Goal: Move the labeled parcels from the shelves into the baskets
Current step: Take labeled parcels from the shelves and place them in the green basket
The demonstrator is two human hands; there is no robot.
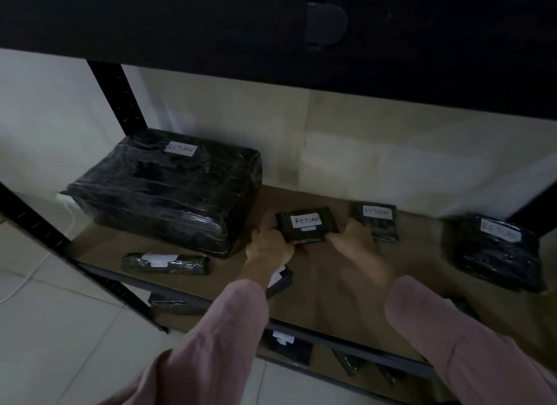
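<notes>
Pink sleeves (217,329) reach to the shelf (331,284), where left hand (268,248) and right hand (355,239) each clasp an end of the small RETURN parcel (307,226). Plastic-wrapped, it looks light, fairly stiff and slick; the short ends suit holding.

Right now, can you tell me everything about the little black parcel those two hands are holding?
The small parcel is a flat rectangle wrapped in shiny black plastic. A white label on top reads RETURN in handwriting, a smaller white slip below it. It lies label up over the middle of the brown shelf board. The left hand grips its left end, the right hand its right end. Whether it is lifted cannot be told.
</notes>
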